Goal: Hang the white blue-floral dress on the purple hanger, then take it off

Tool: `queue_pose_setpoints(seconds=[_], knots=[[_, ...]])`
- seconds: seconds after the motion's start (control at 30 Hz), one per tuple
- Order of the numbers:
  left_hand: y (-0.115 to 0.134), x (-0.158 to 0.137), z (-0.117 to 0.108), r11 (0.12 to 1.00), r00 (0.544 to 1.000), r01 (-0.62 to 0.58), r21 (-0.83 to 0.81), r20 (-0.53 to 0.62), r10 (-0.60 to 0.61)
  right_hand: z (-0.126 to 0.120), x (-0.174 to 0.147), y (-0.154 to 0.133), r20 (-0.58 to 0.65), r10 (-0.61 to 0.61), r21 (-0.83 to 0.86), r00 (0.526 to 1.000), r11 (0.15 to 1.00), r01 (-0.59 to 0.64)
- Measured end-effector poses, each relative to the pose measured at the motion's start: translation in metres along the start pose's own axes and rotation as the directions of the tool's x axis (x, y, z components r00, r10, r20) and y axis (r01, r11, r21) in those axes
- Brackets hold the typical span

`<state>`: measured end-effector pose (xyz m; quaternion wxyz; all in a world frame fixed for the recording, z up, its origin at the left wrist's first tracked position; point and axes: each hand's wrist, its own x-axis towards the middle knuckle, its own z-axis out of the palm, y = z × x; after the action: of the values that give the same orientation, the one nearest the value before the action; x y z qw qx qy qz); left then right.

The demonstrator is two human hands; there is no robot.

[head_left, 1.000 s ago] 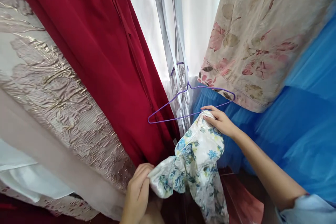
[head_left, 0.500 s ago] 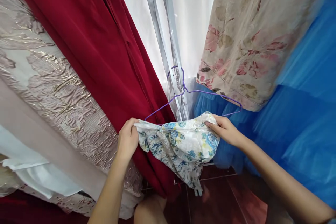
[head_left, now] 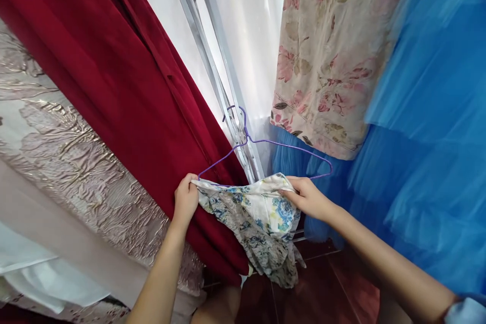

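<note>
A white floral cloth garment (head_left: pixel 261 207) with blue and yellow flowers hangs over the lower bar of a purple wire hanger (head_left: pixel 290 146). My left hand (head_left: pixel 186 196) pinches the garment's upper left corner, close to the hanger's left end. On the other side, my right hand (head_left: pixel 308 197) grips its upper right edge between thumb and fingers, just below the hanger's bar. The hanger's hook curves around a pale metal upright (head_left: pixel 220 66). Folds hide most of the bar, and the cloth's lower end dangles loose above the floor.
A long red cloth (head_left: pixel 125 71) and a textured pink-gold fabric (head_left: pixel 83 157) hang at left. To the right are a beige floral garment (head_left: pixel 322 61) and blue tulle (head_left: pixel 429 136). White fabric (head_left: pixel 250 35) hangs behind the upright. Dark red tiles (head_left: pixel 326 293) cover the floor.
My right hand has drawn slightly closer to my left, and the cloth between them sags a little more. The whole scene has shifted left in view. Both hands keep their hold.
</note>
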<state>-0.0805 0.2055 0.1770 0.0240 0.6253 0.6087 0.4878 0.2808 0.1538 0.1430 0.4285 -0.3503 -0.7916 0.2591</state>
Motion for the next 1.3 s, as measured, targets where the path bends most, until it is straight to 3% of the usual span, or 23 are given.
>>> queue_pose_setpoints(seconds=[0.17,0.37,0.57,0.8,0.97,1.13,1.3], knots=[[0.004,0.008,0.0,0.992,0.984,-0.022,-0.121,-0.177,0.0,0.011,-0.002,-0.007,0.029,-0.023,-0.02,0.999,1.0,0.024],[0.016,0.002,-0.022,0.989,0.95,-0.073,-0.13,-0.311,0.029,0.023,-0.004,-0.014,0.053,-0.009,-0.016,0.999,1.0,0.009],[0.023,-0.011,-0.05,0.985,0.97,-0.123,0.117,-0.195,0.144,0.026,-0.002,-0.015,0.043,0.059,-0.106,0.997,0.993,-0.054],[0.052,-0.019,-0.079,0.98,0.939,-0.126,0.156,-0.3,0.168,0.044,0.012,-0.032,0.012,0.275,-0.331,0.961,0.908,-0.256],[0.076,-0.018,-0.088,0.98,0.93,-0.135,0.149,-0.321,0.177,0.045,0.022,-0.041,0.034,0.34,-0.402,0.94,0.865,-0.299],[0.081,-0.009,-0.082,0.983,0.944,-0.168,0.075,-0.277,0.182,0.035,0.022,-0.04,0.03,0.36,-0.411,0.933,0.855,-0.316],[0.093,-0.003,-0.043,0.966,0.964,-0.247,0.072,-0.086,0.253,0.037,0.013,-0.041,0.015,0.317,-0.412,0.948,0.866,-0.284]])
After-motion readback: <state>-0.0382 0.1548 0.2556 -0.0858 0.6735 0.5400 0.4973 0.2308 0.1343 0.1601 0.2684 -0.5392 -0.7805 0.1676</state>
